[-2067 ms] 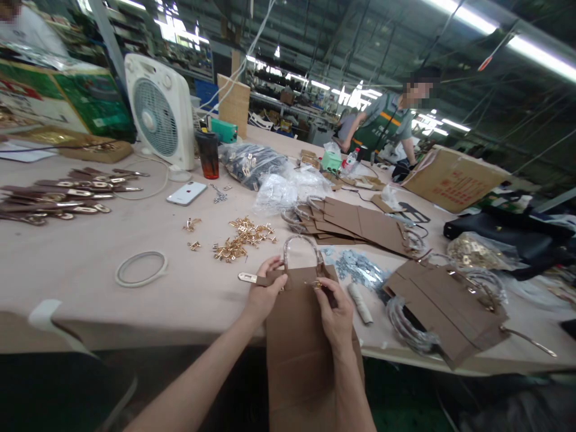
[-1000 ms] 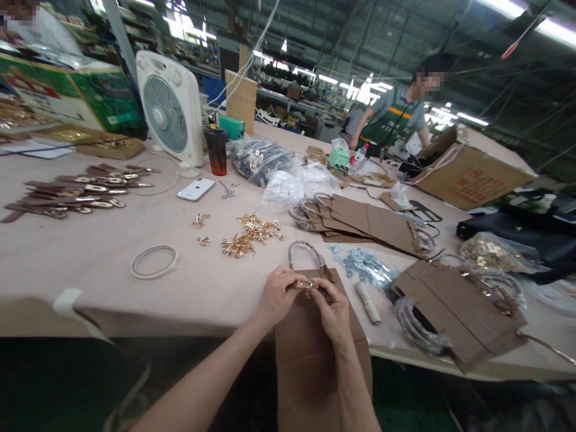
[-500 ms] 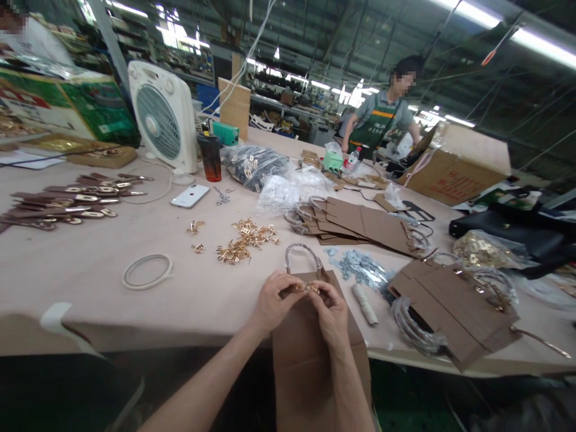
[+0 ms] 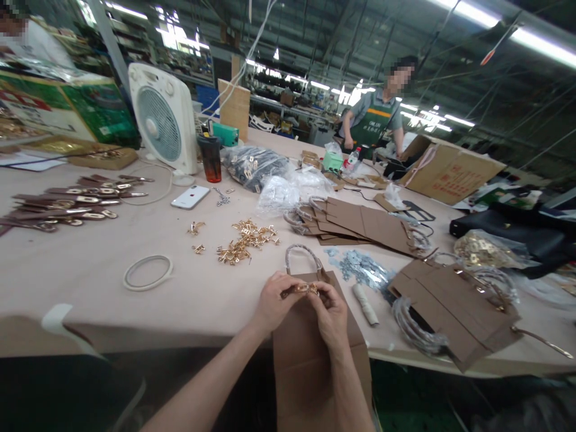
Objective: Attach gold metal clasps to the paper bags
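Observation:
My left hand (image 4: 275,300) is closed in a pinch on a brown strap with a gold-coloured metal fitting (image 4: 301,288). From the other side, the fingertips of my right hand (image 4: 332,309) pinch a small gold-coloured clasp piece (image 4: 311,289) against that fitting; its exact shape is partly covered by the fingers. Beneath both hands lies a brown handbag (image 4: 299,366), hanging over the table's front edge, its plastic-wrapped handle (image 4: 302,252) pointing away from me. Beyond the left hand is a pile of gold-coloured metal fittings (image 4: 245,240).
Grey metal plates (image 4: 362,267) and a rolled light piece (image 4: 365,305) lie right of the bag. More brown bags (image 4: 459,306) are stacked farther right. At left are a tape roll (image 4: 147,273), brown straps (image 4: 67,201), a phone (image 4: 190,197) and a fan (image 4: 162,117). A co-worker (image 4: 375,117) stands across the table.
My hands stay nearly in place, and the gold-coloured fitting between them has turned slightly, showing more of its face. Across the table, the co-worker has shifted left and the cardboard box has tilted.

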A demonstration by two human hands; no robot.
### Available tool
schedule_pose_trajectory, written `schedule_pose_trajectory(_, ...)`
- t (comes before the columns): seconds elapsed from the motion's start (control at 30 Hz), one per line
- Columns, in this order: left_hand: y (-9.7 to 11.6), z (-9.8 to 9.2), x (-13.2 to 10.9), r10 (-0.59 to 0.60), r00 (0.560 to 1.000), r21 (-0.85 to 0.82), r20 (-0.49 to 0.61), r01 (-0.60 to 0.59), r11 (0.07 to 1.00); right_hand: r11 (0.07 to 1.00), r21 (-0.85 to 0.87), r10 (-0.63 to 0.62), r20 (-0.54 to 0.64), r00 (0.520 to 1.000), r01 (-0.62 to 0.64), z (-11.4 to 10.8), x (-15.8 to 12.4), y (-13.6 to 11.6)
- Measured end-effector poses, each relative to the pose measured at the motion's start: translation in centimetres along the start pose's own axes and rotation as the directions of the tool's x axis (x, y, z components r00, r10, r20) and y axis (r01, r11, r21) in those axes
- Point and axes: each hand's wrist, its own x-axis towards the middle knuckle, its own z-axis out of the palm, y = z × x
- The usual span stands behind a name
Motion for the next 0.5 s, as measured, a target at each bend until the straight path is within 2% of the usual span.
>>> schedule_pose_trajectory(0.27,0.06,0.03,0.06,0.026,0.999,0.029,0.027,-0.027,0.999,1.000,-0.006,-0.026,-0.030,0.999,0.026,-0.12,0.12,0.56)
schedule_pose_trajectory(0.5,-0.14,-0.02,-0.07,0.018,1.000,-0.034,0.019,-0.018,0.999,1.000,0.006,-0.012,-0.005,1.000,0.012,-0.15,-0.12,0.61)
